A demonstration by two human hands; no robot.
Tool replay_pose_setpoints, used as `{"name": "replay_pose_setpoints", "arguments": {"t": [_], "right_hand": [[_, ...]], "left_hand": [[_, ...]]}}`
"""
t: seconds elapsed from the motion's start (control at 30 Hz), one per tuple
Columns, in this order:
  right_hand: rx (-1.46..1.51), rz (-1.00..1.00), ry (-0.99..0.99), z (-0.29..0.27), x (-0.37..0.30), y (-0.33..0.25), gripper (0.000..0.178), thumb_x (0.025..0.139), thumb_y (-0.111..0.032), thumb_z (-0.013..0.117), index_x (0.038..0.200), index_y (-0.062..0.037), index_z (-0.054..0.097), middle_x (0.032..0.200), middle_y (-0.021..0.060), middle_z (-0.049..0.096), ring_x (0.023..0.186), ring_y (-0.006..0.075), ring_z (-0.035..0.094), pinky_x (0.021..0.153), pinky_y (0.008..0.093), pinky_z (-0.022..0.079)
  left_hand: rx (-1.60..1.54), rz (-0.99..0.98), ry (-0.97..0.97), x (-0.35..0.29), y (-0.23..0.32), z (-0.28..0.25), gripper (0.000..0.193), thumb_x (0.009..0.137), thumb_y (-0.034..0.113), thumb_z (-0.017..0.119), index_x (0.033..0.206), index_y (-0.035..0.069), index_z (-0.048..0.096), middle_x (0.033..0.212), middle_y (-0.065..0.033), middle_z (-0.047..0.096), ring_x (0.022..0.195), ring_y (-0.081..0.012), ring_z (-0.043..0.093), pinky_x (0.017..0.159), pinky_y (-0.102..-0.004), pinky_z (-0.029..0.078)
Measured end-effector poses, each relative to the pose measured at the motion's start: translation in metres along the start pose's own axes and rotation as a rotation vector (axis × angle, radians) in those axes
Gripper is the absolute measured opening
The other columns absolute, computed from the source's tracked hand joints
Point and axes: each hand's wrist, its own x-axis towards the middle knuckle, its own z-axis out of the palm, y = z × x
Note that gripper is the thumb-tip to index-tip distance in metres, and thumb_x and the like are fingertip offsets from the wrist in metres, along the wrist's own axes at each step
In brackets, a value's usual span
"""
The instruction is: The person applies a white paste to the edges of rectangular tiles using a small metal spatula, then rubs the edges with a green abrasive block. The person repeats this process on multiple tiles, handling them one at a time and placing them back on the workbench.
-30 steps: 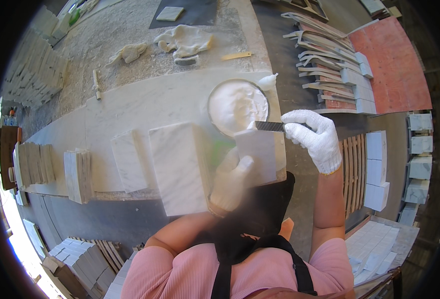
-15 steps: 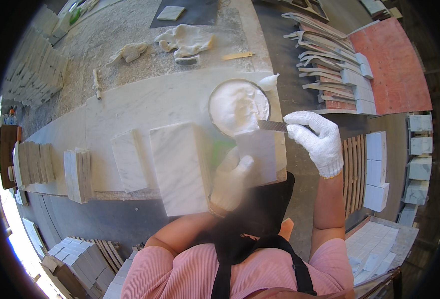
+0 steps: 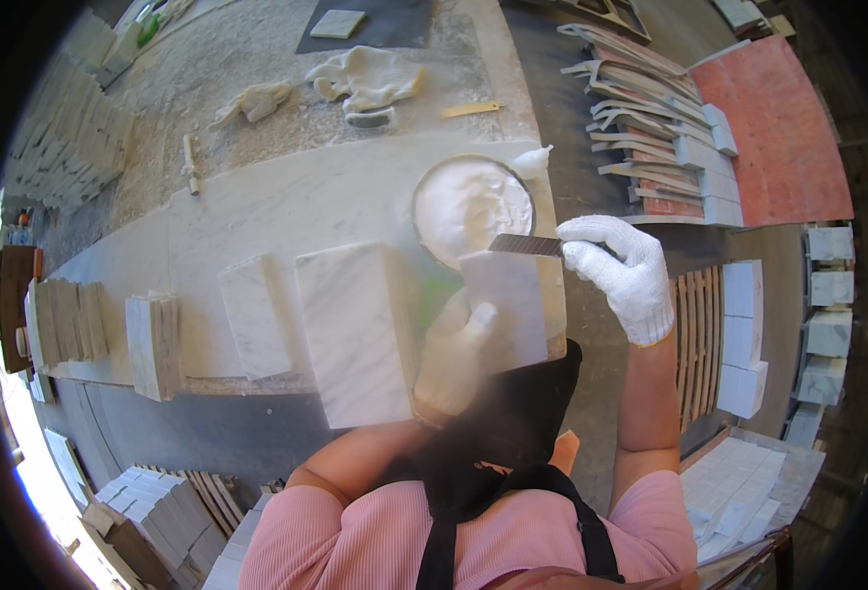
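My right hand (image 3: 623, 275), in a white knitted glove, pinches a flat dark metal blade (image 3: 529, 244) with stripes along it. The blade reaches left across the far edge of a pale marble tile (image 3: 517, 310), close to the near rim of a round bowl (image 3: 417, 228) full of white paste or powder (image 3: 465, 208). Also gloved, my left hand (image 3: 456, 359) grips the tile by its left side, with the thumb on its face. That hand looks hazy and its other fingers are mostly hidden. A large block of marble tiles (image 3: 350, 334) stands just left of it.
More tiles (image 3: 257, 317) and tile stacks (image 3: 150, 344) line the near edge of the marble-topped table (image 3: 306, 187). Beyond lie loose gloves (image 3: 365, 79), a yellow strip (image 3: 470, 110) and a white stick (image 3: 191, 165). Rightward are a red board (image 3: 773, 133) and a wooden pallet (image 3: 697, 344).
The blade in my right hand has shifted slightly left and lies more level over the tile's far edge. My left hand and the tile have barely moved.
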Motion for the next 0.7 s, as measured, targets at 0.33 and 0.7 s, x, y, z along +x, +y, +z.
{"name": "replay_pose_setpoints", "arguments": {"t": [0.33, 0.7], "right_hand": [[-0.023, 0.028, -0.034, -0.008, 0.005, 0.006, 0.022, 0.093, -0.005, 0.072, 0.114, -0.0001, 0.077, 0.089, 0.0026, 0.073, 0.072, 0.0061, 0.061, 0.064, 0.0220, 0.047], [-0.265, 0.008, 0.100, 0.012, 0.051, 0.048, 0.022, 0.096, -0.014, 0.072, 0.114, -0.0025, 0.078, 0.089, 0.0013, 0.073, 0.075, 0.0062, 0.063, 0.067, 0.0236, 0.049]], "left_hand": [[0.046, 0.024, 0.021, 0.000, 0.002, 0.001, 0.042, 0.107, 0.022, 0.058, 0.144, 0.002, 0.058, 0.107, -0.0037, 0.066, 0.088, -0.0135, 0.062, 0.078, -0.0316, 0.054], [0.112, 0.008, 0.080, 0.001, 0.014, 0.008, 0.029, 0.106, 0.023, 0.058, 0.127, 0.004, 0.065, 0.097, -0.0035, 0.066, 0.081, -0.0143, 0.063, 0.071, -0.0320, 0.053]]}}
